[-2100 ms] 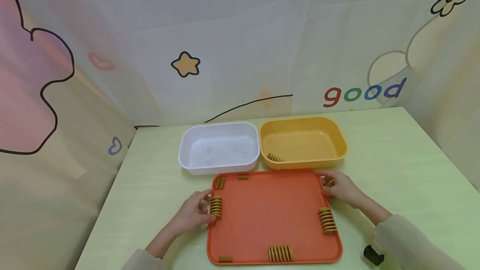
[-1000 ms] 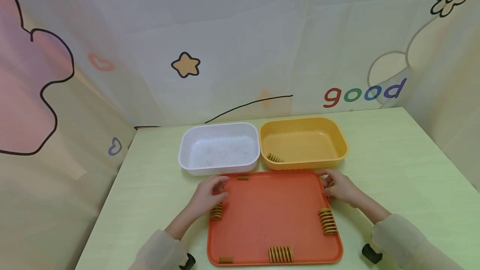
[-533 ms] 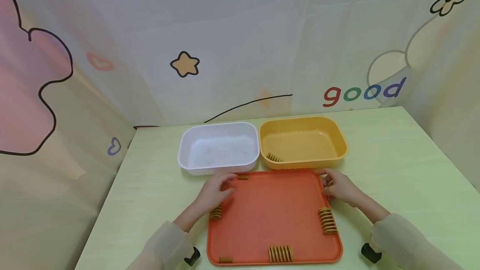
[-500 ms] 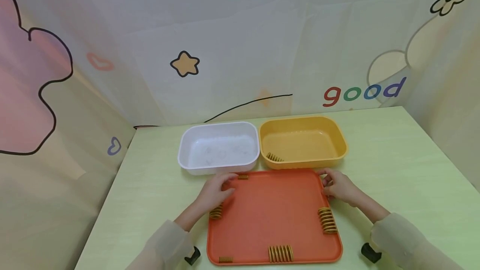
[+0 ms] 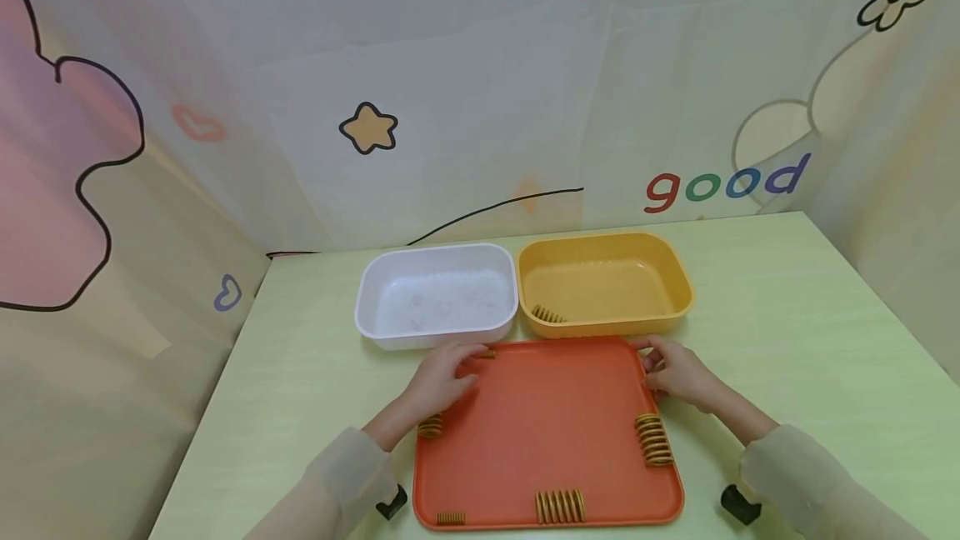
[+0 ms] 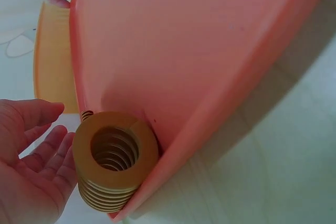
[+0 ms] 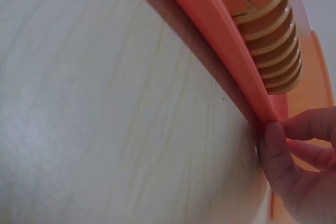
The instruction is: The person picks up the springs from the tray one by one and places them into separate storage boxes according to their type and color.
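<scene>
- The left hand [image 5: 441, 380], left of centre in the lower half of the head view, keeps a clear gap between thumb and fingers [image 6: 52, 140]; nothing shows in its hold.
- The right hand [image 5: 678, 372], lower right of centre, pinches the edge of the red-orange tray [image 5: 555, 432] near its upper right corner, the rim caught between thumb and fingers.
- The tray fills the lower middle of the head view, flat on the pale green surface [image 5: 795, 315].
- A small upper spring [image 5: 490, 353] lies at the tray's top edge, just beside the left fingertips and partly covered by them; whether they touch it cannot be told.
- The large left spring [image 5: 431, 426] sits against the tray's left wall, partly behind the left hand; its hollow end faces the camera in the left wrist view.
- The large right spring [image 5: 654, 440] lies along the right wall, below the right hand.
- At the bottom edge are a large bottom spring [image 5: 559, 507] near the middle and a small corner spring [image 5: 451, 518] at lower left.
- Above the tray, the white bin [image 5: 437, 294] and the yellow bin [image 5: 611, 286] stand side by side; another spring [image 5: 548, 314] rests in the yellow one's lower left corner.
- Behind rises a printed backdrop [image 5: 480, 90], with "good" lettered at right.
</scene>
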`<state>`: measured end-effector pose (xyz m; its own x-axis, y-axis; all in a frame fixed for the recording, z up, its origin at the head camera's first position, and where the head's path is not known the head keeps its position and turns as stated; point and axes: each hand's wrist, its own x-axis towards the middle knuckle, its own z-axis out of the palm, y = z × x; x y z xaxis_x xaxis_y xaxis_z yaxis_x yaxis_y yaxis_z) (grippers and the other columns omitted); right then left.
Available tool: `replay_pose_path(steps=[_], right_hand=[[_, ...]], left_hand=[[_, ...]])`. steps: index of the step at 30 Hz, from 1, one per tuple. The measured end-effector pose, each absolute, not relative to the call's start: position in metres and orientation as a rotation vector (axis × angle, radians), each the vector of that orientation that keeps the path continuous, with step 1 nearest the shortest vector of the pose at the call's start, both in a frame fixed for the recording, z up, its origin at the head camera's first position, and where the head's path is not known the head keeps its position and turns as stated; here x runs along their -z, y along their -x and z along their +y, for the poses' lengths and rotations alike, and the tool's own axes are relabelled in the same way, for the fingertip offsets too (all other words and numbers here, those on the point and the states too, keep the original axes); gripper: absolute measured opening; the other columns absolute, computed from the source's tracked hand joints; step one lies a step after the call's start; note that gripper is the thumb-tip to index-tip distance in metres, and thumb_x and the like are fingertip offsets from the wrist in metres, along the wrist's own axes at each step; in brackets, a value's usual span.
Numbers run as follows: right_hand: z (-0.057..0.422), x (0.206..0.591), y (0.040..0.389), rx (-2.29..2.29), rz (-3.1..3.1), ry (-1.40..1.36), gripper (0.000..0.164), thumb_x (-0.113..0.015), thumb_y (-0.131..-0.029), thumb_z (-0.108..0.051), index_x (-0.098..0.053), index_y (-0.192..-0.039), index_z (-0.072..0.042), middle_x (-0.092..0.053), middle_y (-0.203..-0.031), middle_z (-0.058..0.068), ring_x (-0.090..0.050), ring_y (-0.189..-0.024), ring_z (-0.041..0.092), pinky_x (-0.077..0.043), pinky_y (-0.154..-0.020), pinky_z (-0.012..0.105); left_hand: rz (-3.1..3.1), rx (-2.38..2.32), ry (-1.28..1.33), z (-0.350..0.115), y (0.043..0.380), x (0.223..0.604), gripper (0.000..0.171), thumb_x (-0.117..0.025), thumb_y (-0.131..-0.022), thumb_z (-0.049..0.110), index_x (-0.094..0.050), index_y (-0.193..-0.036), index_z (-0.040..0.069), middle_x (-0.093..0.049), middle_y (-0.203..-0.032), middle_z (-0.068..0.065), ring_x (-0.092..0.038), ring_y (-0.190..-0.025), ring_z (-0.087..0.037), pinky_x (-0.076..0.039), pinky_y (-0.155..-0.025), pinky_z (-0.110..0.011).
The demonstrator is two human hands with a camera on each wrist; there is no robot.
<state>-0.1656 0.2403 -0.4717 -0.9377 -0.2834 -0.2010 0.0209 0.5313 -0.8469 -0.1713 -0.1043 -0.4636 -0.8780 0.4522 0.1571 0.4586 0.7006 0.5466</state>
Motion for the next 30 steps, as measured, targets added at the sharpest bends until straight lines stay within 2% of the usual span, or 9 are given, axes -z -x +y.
replay_pose_path(steps=[11,21,30], right_hand=[[0.240,0.472,0.166,1.358,2.458,0.214,0.047,-0.053,-0.072,0.010,-0.042,-0.118,0.011,-0.047,-0.081,0.013,-0.048,-0.060,0.016,-0.046,-0.050,0.027],[0.240,0.471,0.166,1.361,2.445,0.214,0.048,-0.054,-0.072,0.009,-0.041,-0.119,0.010,-0.047,-0.082,0.014,-0.048,-0.061,0.016,-0.046,-0.050,0.027],[0.241,0.471,0.166,1.377,2.430,0.218,0.048,-0.052,-0.073,0.010,-0.041,-0.119,0.010,-0.047,-0.082,0.014,-0.048,-0.060,0.017,-0.046,-0.050,0.028]], left_hand=[[-2.926,0.753,0.771,-0.098,0.174,0.467,0.032,-0.062,-0.075,0.006,-0.062,-0.107,0.011,-0.060,-0.108,-0.004,-0.054,-0.103,-0.022,-0.043,-0.087,-0.038],[-2.962,0.663,0.715,-0.093,0.179,0.473,0.032,-0.063,-0.073,0.005,-0.063,-0.105,0.008,-0.059,-0.106,-0.005,-0.055,-0.100,-0.021,-0.046,-0.083,-0.034],[-2.954,0.656,0.674,-0.091,0.179,0.471,0.032,-0.064,-0.073,0.003,-0.063,-0.105,0.003,-0.058,-0.105,-0.011,-0.054,-0.099,-0.025,-0.046,-0.082,-0.037]])
